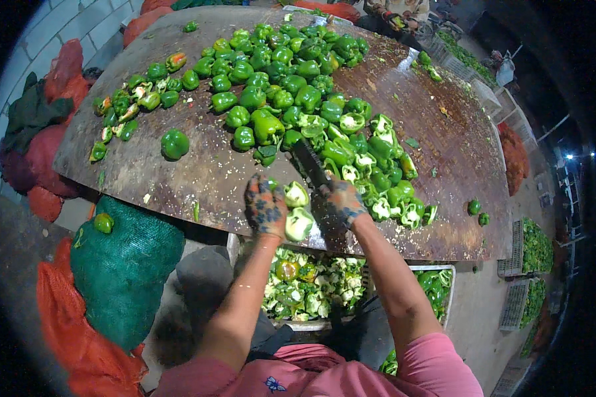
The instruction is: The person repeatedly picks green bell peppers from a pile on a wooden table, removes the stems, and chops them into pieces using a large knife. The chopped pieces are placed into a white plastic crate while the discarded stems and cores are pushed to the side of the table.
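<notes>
worn brown wooden table (pixel 179 178) fills the view, and at its near edge the left hand (pixel 265 206) in a patterned work glove curls its fingers around a halved green bell pepper (pixel 297 194), a second pale-fleshed half (pixel 298 223) lying just beside it. the gloved right hand (pixel 342 201) is closed on the handle of a dark-bladed knife (pixel 309 163), above a crate of pepper trimmings (pixel 311 284) below the edge. farther back, a heap of whole green peppers (pixel 285 66) covers the tabletop.
</notes>
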`<act>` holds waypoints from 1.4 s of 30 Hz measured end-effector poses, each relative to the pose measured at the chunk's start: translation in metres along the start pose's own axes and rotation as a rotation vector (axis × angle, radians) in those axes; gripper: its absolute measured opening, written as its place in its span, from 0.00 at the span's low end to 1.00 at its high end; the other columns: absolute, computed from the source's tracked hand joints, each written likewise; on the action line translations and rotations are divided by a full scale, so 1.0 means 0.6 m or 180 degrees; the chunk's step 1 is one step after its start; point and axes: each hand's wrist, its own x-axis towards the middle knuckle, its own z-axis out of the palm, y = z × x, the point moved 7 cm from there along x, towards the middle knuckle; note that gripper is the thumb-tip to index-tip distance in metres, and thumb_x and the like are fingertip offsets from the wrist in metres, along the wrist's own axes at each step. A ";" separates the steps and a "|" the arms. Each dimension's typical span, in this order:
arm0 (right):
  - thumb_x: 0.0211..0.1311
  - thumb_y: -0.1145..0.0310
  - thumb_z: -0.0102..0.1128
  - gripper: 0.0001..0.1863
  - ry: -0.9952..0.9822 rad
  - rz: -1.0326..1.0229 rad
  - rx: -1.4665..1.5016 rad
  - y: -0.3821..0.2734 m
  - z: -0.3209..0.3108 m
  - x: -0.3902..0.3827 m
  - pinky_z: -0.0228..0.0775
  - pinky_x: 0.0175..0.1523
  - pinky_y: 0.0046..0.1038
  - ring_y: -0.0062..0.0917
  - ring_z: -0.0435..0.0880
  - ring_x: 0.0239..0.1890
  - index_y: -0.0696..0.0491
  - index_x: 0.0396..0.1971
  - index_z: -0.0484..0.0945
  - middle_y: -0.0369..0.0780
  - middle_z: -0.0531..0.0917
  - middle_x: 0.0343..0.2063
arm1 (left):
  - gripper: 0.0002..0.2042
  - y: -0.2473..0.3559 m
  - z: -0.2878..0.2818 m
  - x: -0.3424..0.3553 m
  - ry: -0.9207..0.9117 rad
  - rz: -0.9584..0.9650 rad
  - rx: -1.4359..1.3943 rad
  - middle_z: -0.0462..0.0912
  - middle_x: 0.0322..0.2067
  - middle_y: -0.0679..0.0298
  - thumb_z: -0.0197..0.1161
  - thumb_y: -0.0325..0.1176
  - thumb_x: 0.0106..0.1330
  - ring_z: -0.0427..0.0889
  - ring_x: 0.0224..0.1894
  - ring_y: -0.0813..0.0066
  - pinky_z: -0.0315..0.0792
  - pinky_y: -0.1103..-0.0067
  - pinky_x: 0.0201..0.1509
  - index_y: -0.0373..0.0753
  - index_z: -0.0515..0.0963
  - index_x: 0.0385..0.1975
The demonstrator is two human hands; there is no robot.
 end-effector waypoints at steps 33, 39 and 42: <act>0.55 0.65 0.51 0.13 -0.0302 0.0500 -0.0613 -0.040 -0.003 -0.110 0.68 0.31 0.40 0.44 0.78 0.27 0.59 0.37 0.69 0.50 0.78 0.24 | 0.12 0.046 0.063 -0.020 -0.0704 0.0050 -0.1031 0.76 0.35 0.57 0.61 0.34 0.51 0.75 0.37 0.59 0.70 0.69 0.40 0.40 0.74 0.35; 0.58 0.63 0.53 0.17 0.0334 0.1168 0.1004 0.012 -0.021 -0.133 0.70 0.39 0.34 0.40 0.79 0.35 0.59 0.43 0.71 0.51 0.79 0.33 | 0.21 0.078 0.003 0.068 0.0097 0.0521 -0.0282 0.68 0.48 0.48 0.57 0.34 0.51 0.72 0.45 0.49 0.69 0.65 0.47 0.39 0.70 0.47; 0.60 0.52 0.48 0.21 0.0887 0.0485 0.1456 0.010 -0.026 -0.132 0.66 0.29 0.34 0.37 0.77 0.23 0.54 0.41 0.72 0.45 0.78 0.20 | 0.29 0.093 -0.004 0.197 0.0035 0.1031 0.1400 0.58 0.57 0.52 0.58 0.35 0.51 0.63 0.55 0.51 0.66 0.65 0.53 0.48 0.61 0.57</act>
